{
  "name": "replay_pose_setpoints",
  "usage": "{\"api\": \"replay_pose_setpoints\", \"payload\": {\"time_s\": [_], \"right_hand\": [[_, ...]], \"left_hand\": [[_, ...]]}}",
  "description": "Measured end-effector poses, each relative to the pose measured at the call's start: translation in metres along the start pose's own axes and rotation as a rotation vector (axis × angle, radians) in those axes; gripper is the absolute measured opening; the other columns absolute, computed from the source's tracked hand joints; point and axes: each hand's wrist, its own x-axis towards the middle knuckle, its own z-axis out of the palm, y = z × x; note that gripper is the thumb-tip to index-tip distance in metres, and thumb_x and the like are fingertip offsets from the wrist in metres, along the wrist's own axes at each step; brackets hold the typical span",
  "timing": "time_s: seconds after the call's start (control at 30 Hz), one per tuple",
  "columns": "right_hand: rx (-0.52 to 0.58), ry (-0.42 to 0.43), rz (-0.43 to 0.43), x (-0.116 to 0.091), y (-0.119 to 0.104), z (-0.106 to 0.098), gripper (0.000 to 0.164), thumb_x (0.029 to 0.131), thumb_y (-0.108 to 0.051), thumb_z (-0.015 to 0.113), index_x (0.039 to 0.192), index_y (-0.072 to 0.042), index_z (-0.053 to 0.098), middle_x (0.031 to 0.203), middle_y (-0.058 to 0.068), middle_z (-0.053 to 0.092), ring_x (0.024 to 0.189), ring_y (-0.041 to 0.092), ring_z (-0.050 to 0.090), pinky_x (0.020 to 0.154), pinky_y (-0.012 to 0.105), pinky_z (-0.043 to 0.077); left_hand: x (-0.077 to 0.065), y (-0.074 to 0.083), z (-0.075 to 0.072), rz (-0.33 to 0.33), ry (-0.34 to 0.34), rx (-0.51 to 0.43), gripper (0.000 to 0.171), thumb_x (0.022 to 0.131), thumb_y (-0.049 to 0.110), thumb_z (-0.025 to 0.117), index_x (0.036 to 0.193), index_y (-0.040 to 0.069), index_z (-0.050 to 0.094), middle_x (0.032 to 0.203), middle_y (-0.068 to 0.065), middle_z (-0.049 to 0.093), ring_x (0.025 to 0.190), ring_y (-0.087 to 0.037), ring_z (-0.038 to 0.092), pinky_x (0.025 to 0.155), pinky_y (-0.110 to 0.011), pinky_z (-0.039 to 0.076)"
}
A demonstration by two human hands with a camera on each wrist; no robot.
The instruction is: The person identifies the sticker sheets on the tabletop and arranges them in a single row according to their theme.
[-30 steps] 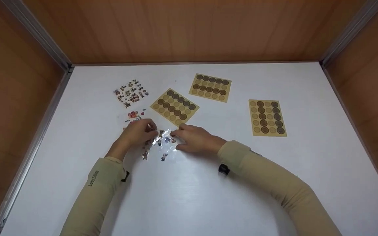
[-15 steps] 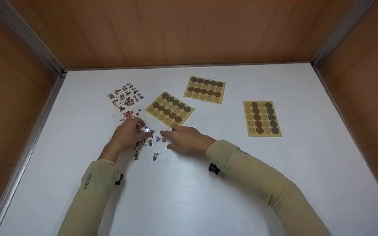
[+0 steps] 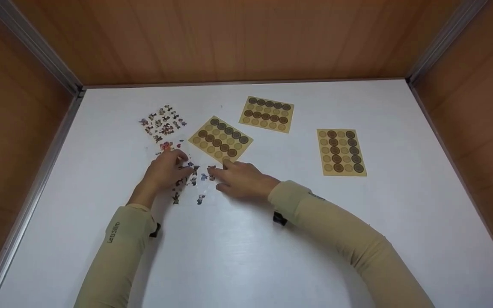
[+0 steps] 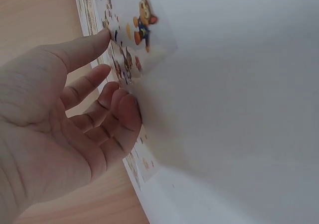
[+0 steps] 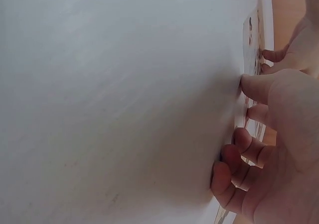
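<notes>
A clear sticker sheet (image 3: 200, 199) with small cartoon figures lies flat on the table between the hands. My left hand (image 3: 162, 172) touches its left part, thumb and fingertips apart, covering some figures. The left wrist view shows a brown pup sticker (image 4: 145, 22) near the sheet's corner, with the thumb beside the other figures. On the right, my right hand (image 3: 244, 180) rests its fingertips at the sheet's edge, thumb and fingers spread in the right wrist view. Partly beneath the left hand is another clear sheet with red figures (image 3: 166, 146).
A third sheet of cartoon stickers (image 3: 166, 128) lies farther back left. Tan sheets of round stickers lie behind the right hand (image 3: 222, 138), at the back (image 3: 267, 114) and at the right (image 3: 342, 152). Wooden panels (image 3: 246, 42) enclose the white table (image 3: 238, 256).
The whole head view has shifted slightly. The left hand has moved a little left relative to the sheet, exposing more figures; the right hand stays at the sheet's edge.
</notes>
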Motion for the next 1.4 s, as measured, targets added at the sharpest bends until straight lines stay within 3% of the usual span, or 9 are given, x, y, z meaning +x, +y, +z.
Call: {"api": "replay_pose_setpoints", "payload": {"time_s": [0.2, 0.4, 0.57, 0.73, 0.93, 1.03, 1.2, 1.4], "right_hand": [[0.028, 0.001, -0.026, 0.000, -0.001, -0.003, 0.042, 0.106, -0.032, 0.051, 0.146, -0.020, 0.048, 0.119, 0.010, 0.057, 0.092, 0.023, 0.059, 0.076, 0.041, 0.055], [0.093, 0.003, -0.020, 0.002, 0.001, -0.009, 0.037, 0.107, -0.029, 0.051, 0.142, -0.018, 0.055, 0.120, 0.007, 0.061, 0.094, 0.021, 0.061, 0.076, 0.039, 0.055], [0.099, 0.058, 0.016, 0.008, -0.001, -0.018, 0.036, 0.107, -0.029, 0.053, 0.139, -0.015, 0.061, 0.118, 0.005, 0.060, 0.097, 0.018, 0.059, 0.079, 0.035, 0.053], [0.066, 0.126, 0.001, 0.022, -0.006, -0.023, 0.031, 0.104, -0.025, 0.059, 0.132, -0.012, 0.066, 0.116, 0.003, 0.060, 0.100, 0.017, 0.057, 0.084, 0.032, 0.051], [0.015, 0.161, 0.020, 0.047, -0.010, -0.032, 0.040, 0.103, -0.024, 0.060, 0.140, -0.010, 0.059, 0.137, 0.006, 0.057, 0.123, 0.020, 0.054, 0.105, 0.034, 0.046], [-0.005, 0.186, 0.027, 0.063, -0.005, -0.039, 0.044, 0.103, -0.022, 0.059, 0.145, -0.008, 0.054, 0.146, 0.009, 0.053, 0.134, 0.023, 0.049, 0.114, 0.034, 0.038], [0.022, 0.204, 0.065, 0.087, 0.010, -0.041, 0.048, 0.107, -0.023, 0.051, 0.151, -0.005, 0.046, 0.155, 0.012, 0.045, 0.144, 0.027, 0.040, 0.121, 0.036, 0.028], [-0.001, 0.139, 0.138, 0.103, 0.020, -0.030, 0.053, 0.109, -0.033, 0.045, 0.158, -0.014, 0.037, 0.164, 0.004, 0.032, 0.152, 0.027, 0.022, 0.122, 0.051, 0.022]], "left_hand": [[-0.001, -0.004, -0.002, 0.021, 0.002, -0.019, 0.038, 0.098, 0.025, 0.069, 0.126, 0.001, 0.062, 0.120, -0.020, 0.059, 0.108, -0.034, 0.056, 0.094, -0.052, 0.048], [-0.002, -0.003, -0.013, 0.049, 0.068, -0.023, 0.035, 0.099, 0.022, 0.067, 0.125, 0.000, 0.063, 0.116, -0.019, 0.059, 0.104, -0.034, 0.056, 0.090, -0.050, 0.048], [-0.005, -0.004, -0.032, 0.102, 0.113, 0.020, 0.040, 0.098, 0.024, 0.068, 0.129, -0.001, 0.061, 0.122, -0.021, 0.057, 0.108, -0.037, 0.057, 0.091, -0.052, 0.049], [-0.016, -0.003, -0.055, 0.129, 0.083, 0.115, 0.050, 0.096, 0.028, 0.071, 0.134, -0.002, 0.057, 0.134, -0.025, 0.052, 0.120, -0.044, 0.053, 0.100, -0.059, 0.045], [-0.018, -0.006, -0.075, 0.084, -0.014, 0.307, 0.077, 0.091, 0.037, 0.077, 0.148, -0.001, 0.042, 0.150, -0.032, 0.036, 0.135, -0.053, 0.037, 0.106, -0.069, 0.035], [-0.016, -0.014, -0.081, 0.042, -0.075, 0.350, 0.098, 0.087, 0.045, 0.080, 0.156, -0.001, 0.029, 0.156, -0.034, 0.024, 0.140, -0.056, 0.027, 0.108, -0.072, 0.029], [-0.006, -0.031, -0.082, -0.031, -0.138, 0.299, 0.125, 0.082, 0.064, 0.076, 0.161, 0.000, 0.002, 0.163, -0.033, 0.004, 0.146, -0.056, 0.009, 0.112, -0.074, 0.016], [0.010, -0.046, -0.062, -0.073, -0.111, 0.184, 0.125, 0.087, 0.073, 0.060, 0.159, 0.003, -0.014, 0.163, -0.028, -0.014, 0.147, -0.056, -0.005, 0.113, -0.075, 0.006]]}}
